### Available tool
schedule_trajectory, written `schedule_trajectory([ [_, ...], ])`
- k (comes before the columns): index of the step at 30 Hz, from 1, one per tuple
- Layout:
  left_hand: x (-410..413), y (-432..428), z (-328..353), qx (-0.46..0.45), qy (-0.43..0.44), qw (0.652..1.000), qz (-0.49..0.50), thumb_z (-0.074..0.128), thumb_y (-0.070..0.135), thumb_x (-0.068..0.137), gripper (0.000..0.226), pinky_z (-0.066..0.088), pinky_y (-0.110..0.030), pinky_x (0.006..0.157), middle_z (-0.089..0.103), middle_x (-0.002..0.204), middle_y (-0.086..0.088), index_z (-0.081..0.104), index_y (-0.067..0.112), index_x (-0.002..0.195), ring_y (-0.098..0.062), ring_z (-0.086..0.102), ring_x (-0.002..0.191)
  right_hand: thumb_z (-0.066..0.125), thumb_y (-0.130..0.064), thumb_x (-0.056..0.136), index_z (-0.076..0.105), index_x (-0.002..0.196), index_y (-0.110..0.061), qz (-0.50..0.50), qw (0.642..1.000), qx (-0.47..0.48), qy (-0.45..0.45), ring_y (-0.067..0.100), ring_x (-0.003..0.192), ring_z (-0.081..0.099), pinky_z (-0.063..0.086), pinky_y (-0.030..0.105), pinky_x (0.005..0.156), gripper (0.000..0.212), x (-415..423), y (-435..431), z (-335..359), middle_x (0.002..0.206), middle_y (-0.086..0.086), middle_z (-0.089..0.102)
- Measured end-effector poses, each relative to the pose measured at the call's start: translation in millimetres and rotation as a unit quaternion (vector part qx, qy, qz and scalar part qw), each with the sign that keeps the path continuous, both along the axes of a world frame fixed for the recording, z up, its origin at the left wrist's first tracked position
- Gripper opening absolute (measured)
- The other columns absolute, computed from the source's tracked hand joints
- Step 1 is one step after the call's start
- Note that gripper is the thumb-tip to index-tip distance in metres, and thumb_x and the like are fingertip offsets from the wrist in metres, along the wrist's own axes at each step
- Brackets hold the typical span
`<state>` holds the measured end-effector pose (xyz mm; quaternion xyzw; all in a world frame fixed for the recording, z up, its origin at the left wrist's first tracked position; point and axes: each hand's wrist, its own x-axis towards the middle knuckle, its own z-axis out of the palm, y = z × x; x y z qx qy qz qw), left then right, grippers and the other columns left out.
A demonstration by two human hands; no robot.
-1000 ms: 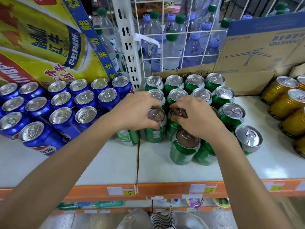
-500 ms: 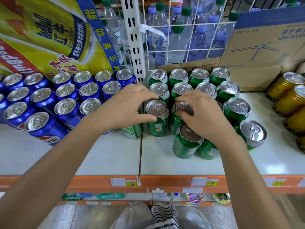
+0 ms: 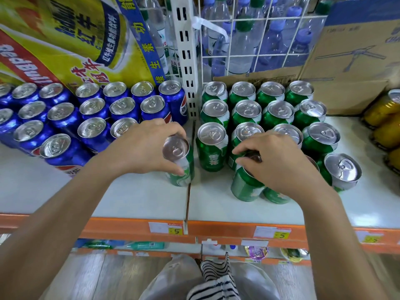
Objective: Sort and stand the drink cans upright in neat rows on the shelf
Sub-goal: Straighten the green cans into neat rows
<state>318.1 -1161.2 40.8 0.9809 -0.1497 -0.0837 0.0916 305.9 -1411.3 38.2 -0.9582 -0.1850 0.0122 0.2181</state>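
My left hand (image 3: 145, 148) grips a stray green can (image 3: 176, 149) on the shelf (image 3: 129, 198) seam, with blue cans (image 3: 93, 128) crowding its ten o'clock and the green rows (image 3: 279, 111) at three. My right hand (image 3: 279, 163) clasps the rim of a front can (image 3: 244, 187). Next, I'd judge, both slide toward twelve into line, as open room lies only at six, up to the orange lip (image 3: 227, 229).

L grip (image 3: 149, 148) slid left off front can (image 3: 213, 146), now round leftmost green can (image 3: 180, 169).
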Motion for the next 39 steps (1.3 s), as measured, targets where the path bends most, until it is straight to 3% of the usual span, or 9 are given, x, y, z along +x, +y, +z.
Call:
schedule_trajectory([
  [2,-5.4,-8.0,-2.0,-0.013,0.003,1.0,0.014,0.074,0.065,0.058,0.061,0.04,-0.029,0.072,0.049,0.094,0.013,0.051,0.037,0.106,-0.011,0.05,0.086,0.065,-0.027,0.087,0.071,0.104,-0.025,-0.002,1.0,0.005,0.002,0.017,0.103,0.051,0.041,0.029,0.085,0.019,0.5,0.3,-0.6,0.101,-0.005,0.069],
  [6,-11.4,-25.8,0.4,-0.163,0.059,0.984,0.048,0.054,0.066,0.075,0.043,0.047,-0.029,0.064,0.055,0.094,0.005,0.051,0.024,0.087,-0.01,0.065,0.067,0.064,-0.027,0.087,0.071,0.105,-0.025,-0.002,1.0,0.001,0.004,0.016,0.103,0.049,0.035,0.024,0.08,0.019,1.8,0.8,-1.1,0.1,-0.005,0.069],
  [9,-11.0,-31.3,3.2,-0.164,0.094,0.982,0.02,0.051,0.057,0.085,0.034,0.055,-0.035,0.067,0.057,0.106,0.002,0.05,0.027,0.102,-0.009,0.065,0.069,0.064,-0.027,0.087,0.071,0.105,-0.025,-0.007,1.0,-0.003,0.005,0.018,0.102,0.049,0.034,0.025,0.079,0.019,2.2,1.2,-1.2,0.1,-0.004,0.069],
  [12,-11.0,-34.8,5.2,-0.165,0.131,0.977,-0.013,0.047,0.03,0.096,0.013,0.056,-0.025,0.06,0.07,0.09,-0.004,0.048,0.029,0.109,-0.007,0.068,0.058,0.063,-0.025,0.088,0.071,0.104,-0.023,-0.005,1.0,-0.01,-0.007,0.022,0.102,0.049,0.037,0.03,0.083,0.019,0.7,2.6,-3.0,0.101,-0.002,0.069],
  [17,-13.1,-27.4,6.1,-0.176,0.186,0.965,0.044,0.037,0.022,0.1,0.024,0.059,-0.037,0.071,0.066,0.089,-0.001,0.047,0.036,0.117,-0.012,0.071,0.062,0.063,-0.025,0.088,0.072,0.102,-0.023,-0.004,1.0,0.005,-0.005,0.021,0.103,0.049,0.038,0.03,0.085,0.017,-0.8,1.9,-3.5,0.1,-0.004,0.069],
  [20,-18.4,-17.6,2.7,-0.178,0.248,0.951,0.043,0.063,0.04,0.086,0.037,0.058,-0.024,0.069,0.064,0.09,0.012,0.042,0.04,0.116,-0.009,0.07,0.066,0.064,-0.025,0.088,0.072,0.1,-0.023,-0.005,1.0,0.012,-0.003,0.02,0.101,0.048,0.037,0.029,0.083,0.015,-0.9,1.5,-4.3,0.098,-0.004,0.069],
  [23,-23.4,-13.7,-2.0,-0.159,0.213,0.964,0.027,0.077,0.035,0.075,0.054,0.051,-0.015,0.06,0.064,0.074,0.025,0.04,0.041,0.115,-0.004,0.068,0.063,0.063,-0.025,0.088,0.072,0.1,-0.023,-0.004,1.0,0.011,0.001,0.02,0.101,0.048,0.038,0.029,0.083,0.015,0.0,1.8,-4.3,0.097,-0.004,0.07],
  [30,-24.4,-34.1,-16.8,-0.18,0.16,0.969,0.049,0.078,0.047,0.069,0.064,0.057,-0.036,0.07,0.063,0.084,0.007,0.036,0.033,0.115,-0.006,0.068,0.065,0.063,-0.026,0.088,0.071,0.1,-0.025,-0.001,1.0,0.005,0.003,0.015,0.096,0.044,0.035,0.026,0.08,0.015,2.1,2.5,-4.8,0.095,-0.004,0.07],
  [39,-26.4,-33.7,-18.3,-0.273,0.196,0.939,0.072,0.078,0.032,0.076,0.06,0.059,-0.028,0.061,0.054,0.105,0.003,0.03,0.022,0.112,-0.011,0.071,0.066,0.063,-0.024,0.088,0.072,0.099,-0.023,-0.003,1.0,0.002,-0.002,0.02,0.102,0.049,0.042,0.033,0.087,0.014,0.7,2.7,-4.6,0.094,-0.003,0.07],
])
